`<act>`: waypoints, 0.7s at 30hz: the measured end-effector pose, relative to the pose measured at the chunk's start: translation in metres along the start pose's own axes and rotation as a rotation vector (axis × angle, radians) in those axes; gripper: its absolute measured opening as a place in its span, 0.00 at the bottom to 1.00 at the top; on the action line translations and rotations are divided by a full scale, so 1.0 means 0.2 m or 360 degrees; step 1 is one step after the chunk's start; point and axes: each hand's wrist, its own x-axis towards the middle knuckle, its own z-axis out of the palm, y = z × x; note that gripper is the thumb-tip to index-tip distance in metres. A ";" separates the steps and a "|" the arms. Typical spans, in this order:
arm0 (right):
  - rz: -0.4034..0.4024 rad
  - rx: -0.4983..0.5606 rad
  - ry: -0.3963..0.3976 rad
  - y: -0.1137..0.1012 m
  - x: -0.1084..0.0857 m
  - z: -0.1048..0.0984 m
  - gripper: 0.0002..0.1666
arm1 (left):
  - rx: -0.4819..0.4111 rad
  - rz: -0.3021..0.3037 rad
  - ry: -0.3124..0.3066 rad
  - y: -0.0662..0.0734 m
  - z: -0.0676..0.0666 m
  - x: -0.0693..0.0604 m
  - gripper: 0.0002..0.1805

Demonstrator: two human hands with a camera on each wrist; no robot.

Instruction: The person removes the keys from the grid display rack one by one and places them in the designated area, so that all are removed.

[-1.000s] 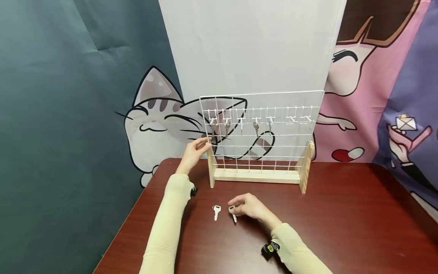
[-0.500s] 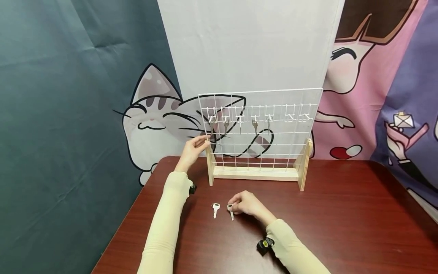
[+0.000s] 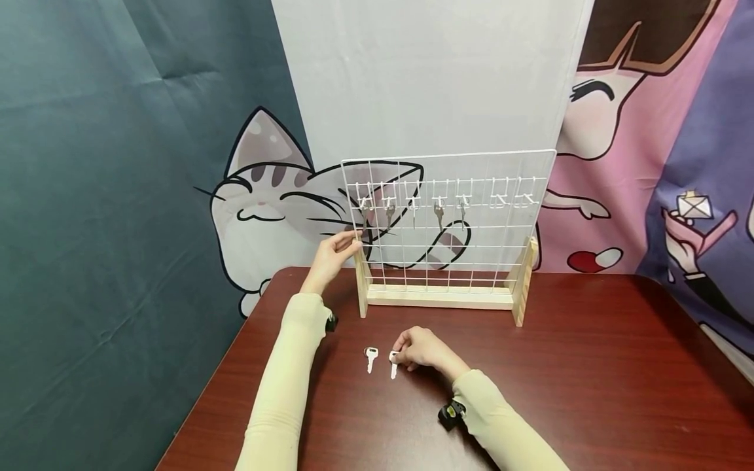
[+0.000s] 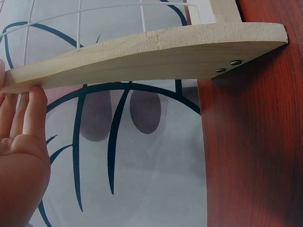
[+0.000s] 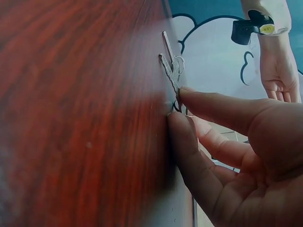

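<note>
My left hand (image 3: 328,261) grips the left wooden upright (image 4: 142,56) of a white wire grid rack (image 3: 436,297), thumb on one side and fingers on the other. Low over the table, my right hand (image 3: 427,348) pinches a silver key (image 3: 393,371) by its head between thumb and forefinger. The blade of that key points toward me. To its left lies a second key (image 3: 370,356) with a small ring; in the right wrist view this other key (image 5: 168,46) appears just beyond the pinched one.
Several keys (image 3: 438,216) hang from white hooks along the grid. Two hooks (image 3: 499,200) at the right carry no key. The rack stands toward the back of a dark red wooden table (image 3: 589,366), with printed curtains behind.
My right hand has shifted slightly left and taken a pinch on the key. That key has swung from slanted to nearly straight toward me. The left hand keeps its hold on the upright.
</note>
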 end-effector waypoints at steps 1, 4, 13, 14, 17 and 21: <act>0.0007 -0.0003 -0.0004 0.00 0.01 0.00 0.07 | 0.0002 0.0003 -0.0002 0.00 0.00 0.00 0.22; 0.0005 -0.0024 -0.0018 0.01 0.03 0.00 0.06 | 0.0008 0.0002 -0.0002 0.00 0.00 0.00 0.22; -0.0036 -0.0055 -0.0020 0.00 0.05 -0.01 0.08 | -0.0005 0.0006 0.0004 0.00 0.00 0.01 0.23; -0.0039 -0.0062 -0.0013 0.00 0.05 -0.01 0.08 | -0.0006 0.0008 0.0006 0.00 0.00 0.01 0.22; -0.0015 -0.0063 -0.0011 0.00 0.05 0.00 0.09 | -0.0006 0.0008 0.0007 0.00 0.00 0.01 0.22; 0.0006 -0.0053 -0.0014 -0.01 0.04 0.00 0.09 | -0.0008 0.0008 -0.0002 0.01 0.00 0.00 0.22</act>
